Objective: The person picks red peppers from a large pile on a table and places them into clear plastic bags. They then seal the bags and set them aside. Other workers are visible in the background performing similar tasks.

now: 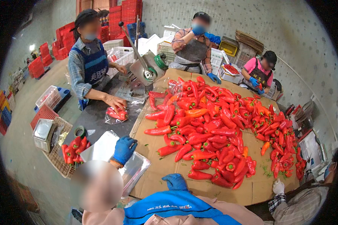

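My left hand (125, 149), in a blue glove, rests over a stack of clear plastic bags (135, 166) at the table's left edge. Its fingers bend to the right, and whether they pinch a bag is hidden. Just beyond it lies a white sheet or pad (102, 146). Close to my body, my right hand (175, 182), also blue-gloved, lies on the cardboard table cover (157, 182) with the thumb apart and nothing seen in it. My apron covers its wrist. A large heap of red peppers (211, 132) spreads beyond it, with a few orange ones among them.
A co-worker's hand (115, 104) touches bagged peppers (117, 114) at a lever-topped bag sealer (148, 71). Other people stand behind the heap, and one sits at lower right. A tape roll (80, 131), peppers (75, 149), a scale (43, 130) and a plastic crate (59, 160) are left.
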